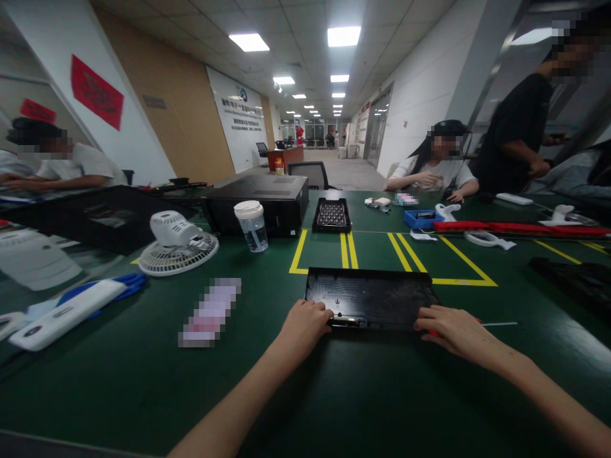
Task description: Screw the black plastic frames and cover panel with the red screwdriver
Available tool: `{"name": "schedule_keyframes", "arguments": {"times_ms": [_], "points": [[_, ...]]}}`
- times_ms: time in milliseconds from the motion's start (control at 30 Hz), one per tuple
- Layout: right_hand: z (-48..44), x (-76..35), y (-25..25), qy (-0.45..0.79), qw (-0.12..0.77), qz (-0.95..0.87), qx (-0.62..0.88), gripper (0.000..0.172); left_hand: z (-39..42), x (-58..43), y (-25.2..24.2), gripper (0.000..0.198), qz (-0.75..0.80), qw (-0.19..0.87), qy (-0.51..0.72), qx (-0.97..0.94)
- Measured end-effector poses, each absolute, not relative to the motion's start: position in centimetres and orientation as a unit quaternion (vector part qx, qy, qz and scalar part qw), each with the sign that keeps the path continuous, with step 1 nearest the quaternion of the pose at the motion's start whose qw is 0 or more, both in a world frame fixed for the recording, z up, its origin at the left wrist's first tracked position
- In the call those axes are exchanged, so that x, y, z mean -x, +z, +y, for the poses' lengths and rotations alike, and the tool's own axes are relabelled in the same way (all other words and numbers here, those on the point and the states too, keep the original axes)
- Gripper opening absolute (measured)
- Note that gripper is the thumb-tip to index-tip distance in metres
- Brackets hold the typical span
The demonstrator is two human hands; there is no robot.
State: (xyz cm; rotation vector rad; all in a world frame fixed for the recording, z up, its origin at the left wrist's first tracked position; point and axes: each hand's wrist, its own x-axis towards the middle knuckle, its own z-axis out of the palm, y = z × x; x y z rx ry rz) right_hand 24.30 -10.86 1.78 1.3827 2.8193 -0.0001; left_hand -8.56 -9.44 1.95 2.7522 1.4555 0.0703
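Panel (370, 296): flat, matte-black rectangle.
Left grip (305, 321): curled onto Panel's near edge.
Right grip (453, 331): over thin steel screwdriver (499, 324); I cannot tell closure.

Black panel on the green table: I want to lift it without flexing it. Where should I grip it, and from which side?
Probably the near long edge, close to both corners, coming from the person's side. The black panel lies flat, wide and thin, its long edge facing the person, where the left hand and right hand rest; two spread grips should limit bending.
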Motion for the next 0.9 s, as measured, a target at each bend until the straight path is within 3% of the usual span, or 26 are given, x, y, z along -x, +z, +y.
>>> {"name": "schedule_keyframes", "arguments": {"times_ms": [333,500,700,900], "points": [[-10.6,-23.3,3.7,-0.047,0.042,0.892,-0.447,0.015,-9.5,8.8,1.9,0.022,0.470,0.014,0.040,-0.882],[-10.1,-22.7,6.4,-0.085,-0.016,0.883,-0.461,0.022,-9.1,9.2,2.1,0.031,0.458,0.028,0.072,-0.885],[-9.7,-21.7,10.8,-0.105,-0.192,0.856,-0.468,0.021,-7.9,9.8,2.3,0.027,0.496,0.044,0.168,-0.851],[-10.0,-19.3,13.1,-0.085,-0.483,0.760,-0.426,0.012,-6.5,9.0,1.7,0.023,0.449,0.107,0.176,-0.869]]}}
